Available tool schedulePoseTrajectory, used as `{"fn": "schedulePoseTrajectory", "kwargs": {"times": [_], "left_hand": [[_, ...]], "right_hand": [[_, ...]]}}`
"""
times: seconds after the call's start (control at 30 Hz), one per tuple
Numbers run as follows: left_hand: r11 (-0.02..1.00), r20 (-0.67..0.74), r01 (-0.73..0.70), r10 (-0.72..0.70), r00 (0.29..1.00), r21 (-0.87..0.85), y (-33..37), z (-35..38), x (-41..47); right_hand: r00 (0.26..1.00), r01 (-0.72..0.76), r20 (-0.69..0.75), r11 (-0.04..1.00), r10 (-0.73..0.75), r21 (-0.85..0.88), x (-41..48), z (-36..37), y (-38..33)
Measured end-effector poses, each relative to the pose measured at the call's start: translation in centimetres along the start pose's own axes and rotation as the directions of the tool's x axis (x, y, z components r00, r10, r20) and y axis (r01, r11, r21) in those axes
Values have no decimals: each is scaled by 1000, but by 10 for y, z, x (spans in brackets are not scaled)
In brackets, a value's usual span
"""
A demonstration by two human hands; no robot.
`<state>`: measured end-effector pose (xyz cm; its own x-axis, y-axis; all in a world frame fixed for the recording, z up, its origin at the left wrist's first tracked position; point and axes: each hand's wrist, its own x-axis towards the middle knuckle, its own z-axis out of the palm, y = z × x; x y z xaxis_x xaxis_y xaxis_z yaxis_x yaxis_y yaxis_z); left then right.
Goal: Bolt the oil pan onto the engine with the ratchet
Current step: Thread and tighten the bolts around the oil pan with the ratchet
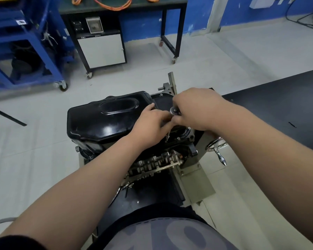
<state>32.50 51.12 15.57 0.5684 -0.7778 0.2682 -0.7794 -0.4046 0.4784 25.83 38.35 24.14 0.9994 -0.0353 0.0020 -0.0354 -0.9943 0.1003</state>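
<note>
A glossy black oil pan [105,121] sits on top of the upturned engine [157,163], which is mounted on a stand in the middle of the view. My right hand [197,109] grips the ratchet [174,111] at its round silver head, over the pan's near right flange. My left hand [150,121] pinches the thin extension bar [167,137] just below the ratchet head; the bar runs down to the flange edge. Small bolt heads [188,127] show along the flange. The ratchet handle is hidden under my right hand.
A silver crank handwheel [216,146] of the engine stand juts out at the right. A black workbench [278,105] fills the right side. A wheeled black table [119,33] with a cabinet and a blue cart [25,51] stand across the floor behind.
</note>
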Motion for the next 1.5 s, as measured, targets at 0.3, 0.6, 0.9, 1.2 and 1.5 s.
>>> {"fn": "schedulePoseTrajectory", "kwargs": {"times": [0.3, 0.6, 0.9, 1.2, 1.5], "left_hand": [[995, -2, 77, -77, 997, 71, 4, 5, 9], [997, 26, 35, -37, 999, 71, 6, 1, 7], [998, 72, 40, -43, 996, 50, 2, -1, 7], [999, 65, 28, -29, 997, 22, 1, 2, 4], [996, 113, 25, -35, 993, 91, 0, -2, 5]], "right_hand": [[976, -209, -68, 978, 209, 7, -4, 2, -8], [992, -97, -81, 994, 92, -55, 0, 1, -7], [1000, -14, -29, 997, 12, -71, 4, 2, -8], [997, 75, -5, 994, -75, -79, 3, 0, 4], [987, 159, 33, 982, -157, -100, 6, -5, 3]]}}
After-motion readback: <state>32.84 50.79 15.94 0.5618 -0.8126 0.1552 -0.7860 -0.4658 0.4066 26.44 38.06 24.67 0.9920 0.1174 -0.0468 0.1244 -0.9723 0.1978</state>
